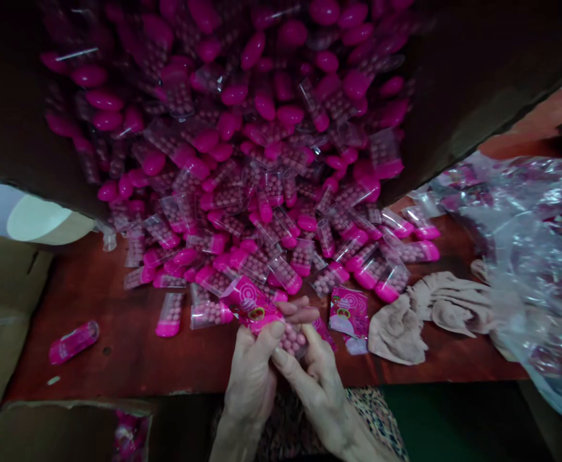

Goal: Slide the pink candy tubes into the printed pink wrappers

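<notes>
Both my hands meet near the table's front edge. My left hand [256,366] is closed, its thumb against a pink printed sleeve [251,304] with a round swirl pattern. My right hand [314,372] is closed round a clear container of pale pink balls [292,339], touching my left hand. The container's far end is hidden by fingers. Just beyond lies a large heap of clear containers with pink caps [281,186]. Flat printed pink sleeves [348,312] lie right of my hands, and a wrapped container [74,342] lies at the far left.
A crumpled beige cloth [401,328] lies at the right, beside a large clear plastic bag [541,256]. Dark panels flank the heap. A white bowl [40,220] stands at the left. Below the table's edge [175,378] is an open cardboard box [59,430].
</notes>
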Demonstrator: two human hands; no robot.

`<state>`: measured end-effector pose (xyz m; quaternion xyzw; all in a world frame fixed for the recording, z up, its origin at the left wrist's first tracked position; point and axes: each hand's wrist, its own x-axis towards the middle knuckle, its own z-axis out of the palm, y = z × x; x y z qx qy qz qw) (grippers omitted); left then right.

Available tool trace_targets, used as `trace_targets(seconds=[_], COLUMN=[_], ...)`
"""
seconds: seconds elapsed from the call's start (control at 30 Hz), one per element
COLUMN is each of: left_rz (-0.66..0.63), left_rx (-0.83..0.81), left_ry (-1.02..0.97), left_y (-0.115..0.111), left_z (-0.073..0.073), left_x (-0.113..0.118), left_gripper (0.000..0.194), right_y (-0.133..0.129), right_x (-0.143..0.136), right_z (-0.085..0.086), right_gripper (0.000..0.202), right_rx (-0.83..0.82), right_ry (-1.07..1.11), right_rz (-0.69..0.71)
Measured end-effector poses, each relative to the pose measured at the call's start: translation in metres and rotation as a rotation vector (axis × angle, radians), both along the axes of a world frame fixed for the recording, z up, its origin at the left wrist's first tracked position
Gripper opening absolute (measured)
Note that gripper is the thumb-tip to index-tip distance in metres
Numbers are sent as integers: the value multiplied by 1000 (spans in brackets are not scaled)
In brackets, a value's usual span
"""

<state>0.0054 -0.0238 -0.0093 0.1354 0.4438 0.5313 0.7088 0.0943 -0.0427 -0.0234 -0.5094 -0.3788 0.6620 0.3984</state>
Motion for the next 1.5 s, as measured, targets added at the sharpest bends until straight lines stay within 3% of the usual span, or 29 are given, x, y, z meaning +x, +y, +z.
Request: trace_targets(seconds=[0.13, 0.23, 0.5, 0.67, 0.8, 0.97, 1.07, 1.27, 1.5], left_rz=[45, 92, -8, -18, 51, 42, 44, 231, 461], left_rx=[46, 35, 138, 218, 157, 93, 129, 196, 158], left_ry=[18, 57, 35, 105, 233, 141, 81, 174, 344], left_y=[7, 18, 42, 42, 35, 27, 26, 30, 28], left_z=[3, 8, 34, 44, 42, 42, 47, 49, 34], left_x=[-3, 1, 20, 20, 26, 31, 28, 15, 13], left_gripper=[35, 29, 24, 27, 27, 30, 31, 27, 26], right_y=[9, 16, 36, 41, 37, 30, 30, 30, 27], right_x=[-3, -6, -1, 4, 3, 7, 10, 10, 10], right_z=[1, 6, 25, 29, 34, 36, 37, 36, 38], right_gripper=[20, 19, 22, 20, 23, 20, 19, 26, 23], right_rx=[-25, 2, 126, 18, 106, 201, 198, 23, 215], right_ry=[203, 269, 336, 509, 422, 232, 293, 542, 255], right_rz=[-48, -94, -254, -178, -215, -223, -199, -70, -150])
